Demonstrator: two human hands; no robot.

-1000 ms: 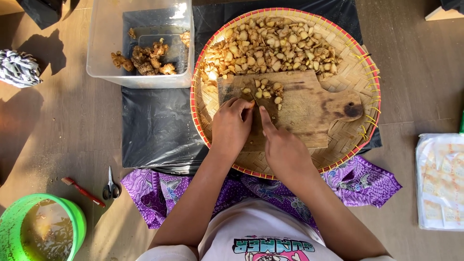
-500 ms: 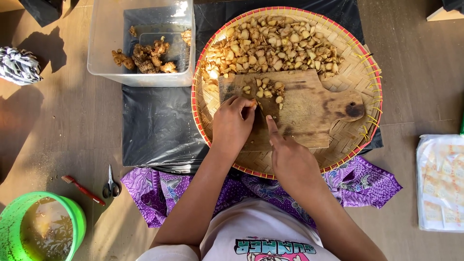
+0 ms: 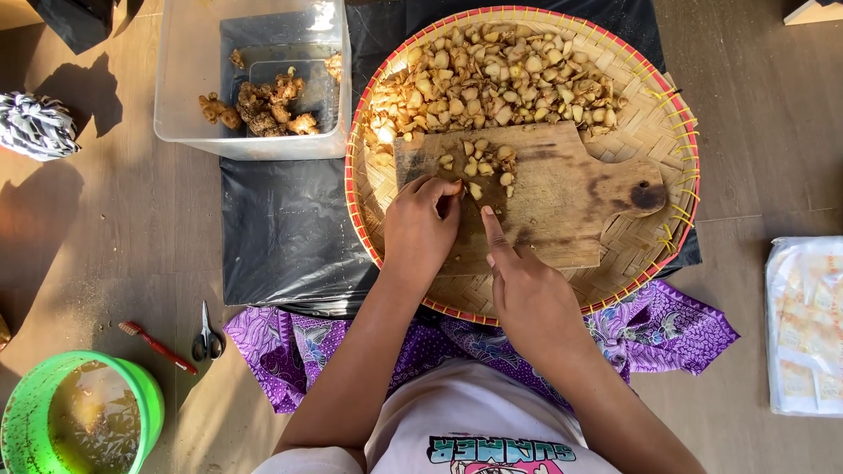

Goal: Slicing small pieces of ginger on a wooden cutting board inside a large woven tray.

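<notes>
– So, starting at the far left, what sits there?

– A striped cloth [image 3: 33, 125] lies on the floor, and nearer, a green bucket [image 3: 18, 430] of murky water, probably for rinsing. Just right of it are a red toothbrush [image 3: 156, 346] and small scissors [image 3: 207, 337], near enough to grab.

– And the clear tub?

– The plastic tub [image 3: 189, 96] stands far left of the tray, holding knobbly whole roots [image 3: 263, 105]. It sits partly on a black plastic sheet [image 3: 281, 237] that runs under the tray, likely to keep scraps off the floor.

– Where is the cutting going on?

– On a wooden cutting board [image 3: 571, 202] laid inside a round woven tray [image 3: 650, 132]. The left hand [image 3: 421, 230] is curled, fingertips pinning a small piece [image 3: 475, 190] at the board's near left part. Curled fingers stay clear of the edge.

– And the other hand?

– The right hand [image 3: 527, 298] grasps a knife; its forefinger runs along the top of the blade, which I judge steadies the cut. The blade itself is hard to make out.

– Why the pile behind?

– Cut chunks [image 3: 500, 79] are heaped on the tray's far side, with a few slices [image 3: 483, 158] loose on the board, so the cutting spot stays open. A purple patterned cloth [image 3: 667, 329] lies under the tray's near rim, and a pale plastic packet [image 3: 803, 325] lies far right.
</notes>
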